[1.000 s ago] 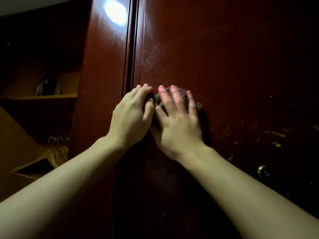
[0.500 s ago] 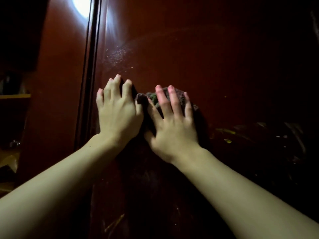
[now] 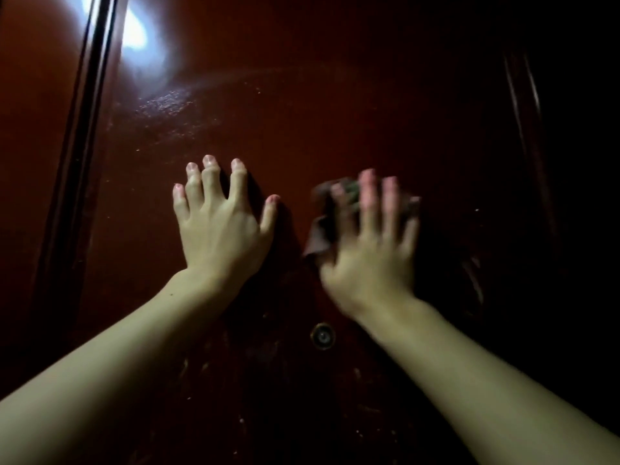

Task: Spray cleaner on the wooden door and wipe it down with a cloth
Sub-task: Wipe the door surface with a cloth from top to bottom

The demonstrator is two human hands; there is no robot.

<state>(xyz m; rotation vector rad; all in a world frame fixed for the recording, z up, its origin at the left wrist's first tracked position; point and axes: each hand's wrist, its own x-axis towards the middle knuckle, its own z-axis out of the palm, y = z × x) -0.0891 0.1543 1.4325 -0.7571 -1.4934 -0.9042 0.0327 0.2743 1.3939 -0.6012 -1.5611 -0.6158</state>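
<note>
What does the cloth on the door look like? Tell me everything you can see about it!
The cloth is small, dark and crumpled, brownish with a greyish-green patch near the top. It looks soft, like a rag. The right hand presses it flat against the reddish-brown wooden door with straight, spread fingers, covering most of it. Only its top edge and a loose left corner peek out. It is blurred, so finer detail cannot be told. The left hand rests beside it, not touching.

Dim, reddish scene. A white glare (image 3: 136,31) burns at the door's (image 3: 302,112) upper left. The right hand (image 3: 369,250) is motion-blurred; the edges fall black.
</note>
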